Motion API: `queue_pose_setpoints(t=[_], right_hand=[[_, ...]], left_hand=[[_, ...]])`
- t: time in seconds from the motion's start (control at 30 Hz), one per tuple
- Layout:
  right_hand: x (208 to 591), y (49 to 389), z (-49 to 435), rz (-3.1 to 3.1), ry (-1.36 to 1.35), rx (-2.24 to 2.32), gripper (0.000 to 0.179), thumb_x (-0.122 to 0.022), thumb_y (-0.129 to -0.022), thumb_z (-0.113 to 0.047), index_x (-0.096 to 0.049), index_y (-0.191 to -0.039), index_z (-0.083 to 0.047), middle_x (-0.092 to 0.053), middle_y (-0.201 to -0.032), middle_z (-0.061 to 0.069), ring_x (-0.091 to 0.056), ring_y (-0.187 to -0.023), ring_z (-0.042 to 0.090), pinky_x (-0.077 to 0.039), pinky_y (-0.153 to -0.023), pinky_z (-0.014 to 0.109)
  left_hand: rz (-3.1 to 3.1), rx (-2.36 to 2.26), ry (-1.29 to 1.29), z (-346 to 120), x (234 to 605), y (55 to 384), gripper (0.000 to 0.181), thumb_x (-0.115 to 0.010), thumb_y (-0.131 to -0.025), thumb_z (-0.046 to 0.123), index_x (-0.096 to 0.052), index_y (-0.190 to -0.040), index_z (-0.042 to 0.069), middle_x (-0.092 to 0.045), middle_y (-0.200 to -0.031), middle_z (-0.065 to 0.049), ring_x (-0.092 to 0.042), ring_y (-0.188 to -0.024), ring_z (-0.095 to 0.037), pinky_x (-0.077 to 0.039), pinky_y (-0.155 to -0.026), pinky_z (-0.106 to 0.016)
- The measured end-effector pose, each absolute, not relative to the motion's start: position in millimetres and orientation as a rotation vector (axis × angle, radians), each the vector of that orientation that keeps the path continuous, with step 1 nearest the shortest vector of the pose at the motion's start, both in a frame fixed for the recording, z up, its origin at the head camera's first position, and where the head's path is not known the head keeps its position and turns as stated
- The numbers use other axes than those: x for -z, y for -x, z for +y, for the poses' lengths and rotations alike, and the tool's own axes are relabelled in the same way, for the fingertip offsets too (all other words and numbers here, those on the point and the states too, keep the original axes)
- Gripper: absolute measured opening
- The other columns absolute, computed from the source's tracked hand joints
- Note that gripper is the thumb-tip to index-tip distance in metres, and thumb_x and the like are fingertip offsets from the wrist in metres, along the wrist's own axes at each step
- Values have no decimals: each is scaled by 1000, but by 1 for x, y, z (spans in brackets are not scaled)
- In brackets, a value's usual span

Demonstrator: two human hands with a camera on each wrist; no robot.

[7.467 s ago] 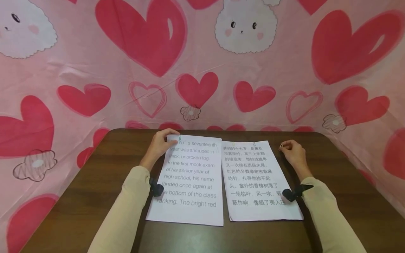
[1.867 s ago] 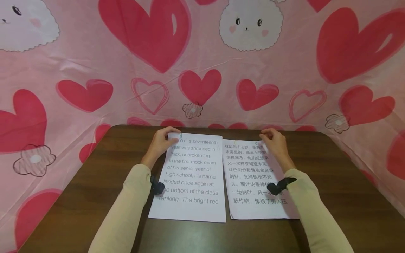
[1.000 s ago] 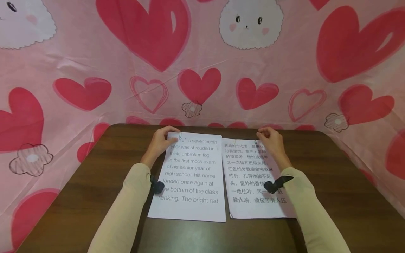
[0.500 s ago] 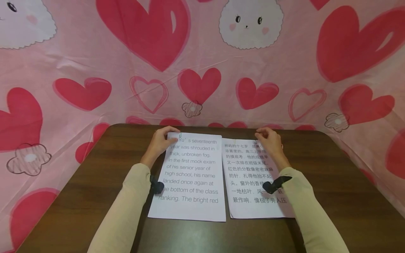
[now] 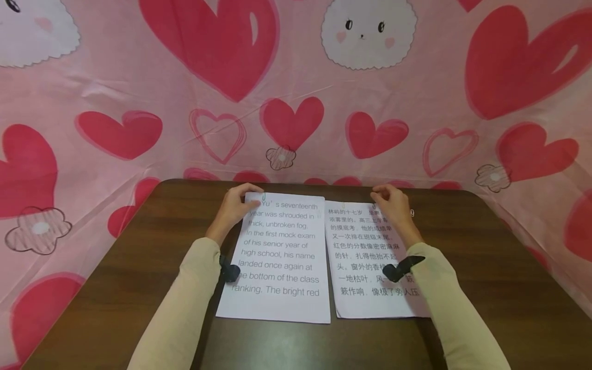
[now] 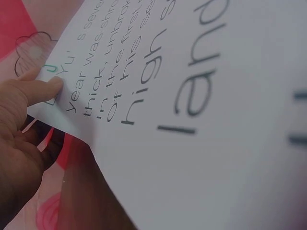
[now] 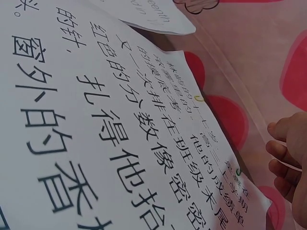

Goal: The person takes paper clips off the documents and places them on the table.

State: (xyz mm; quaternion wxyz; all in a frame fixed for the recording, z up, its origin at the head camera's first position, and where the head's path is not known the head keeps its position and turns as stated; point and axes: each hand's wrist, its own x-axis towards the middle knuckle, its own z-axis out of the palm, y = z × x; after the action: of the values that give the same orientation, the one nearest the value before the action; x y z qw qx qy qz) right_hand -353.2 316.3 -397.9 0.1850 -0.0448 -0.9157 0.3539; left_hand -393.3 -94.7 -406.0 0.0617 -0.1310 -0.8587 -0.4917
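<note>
In the head view my left hand [image 5: 233, 210] grips the top left corner of a stack of printed English sheets [image 5: 277, 257]. The thumb lies on top, by a green paper clip [image 6: 50, 69], and the other fingers go behind the sheets. My right hand [image 5: 395, 208] is over the top right corner of a second stack with Chinese text [image 5: 365, 257]. In the right wrist view its fingers are loosely bent and hold nothing visible, apart from the paper. A yellow clip [image 7: 198, 98] and a green clip [image 7: 238, 171] sit on that stack's top edge.
Both stacks lie side by side on a brown wooden table [image 5: 273, 344]. A pink cloth [image 5: 296, 82] with red hearts hangs behind it. A tiny pale loop [image 5: 412, 212] shows beside the right hand; I cannot tell what it is.
My right hand has moved left from beside the Chinese stack to its top right corner, then slightly further left. My left hand has kept its hold on the English stack.
</note>
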Motion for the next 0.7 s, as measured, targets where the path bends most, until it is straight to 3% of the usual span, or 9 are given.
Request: queue_pose_setpoints(t=[0.7], right_hand=[[395,356,310,-2584,118,-1042,30,-60,-100,-22,-64,-123,-3,-68,-111,20,-60,-103,32,-44,-93,41]], left_hand=[[-2598,1457,408,-96,405,393,29,-69,-93,5,-69,-121,10,-64,-130,-15,-57,-112,-34,-50,-103,-48]])
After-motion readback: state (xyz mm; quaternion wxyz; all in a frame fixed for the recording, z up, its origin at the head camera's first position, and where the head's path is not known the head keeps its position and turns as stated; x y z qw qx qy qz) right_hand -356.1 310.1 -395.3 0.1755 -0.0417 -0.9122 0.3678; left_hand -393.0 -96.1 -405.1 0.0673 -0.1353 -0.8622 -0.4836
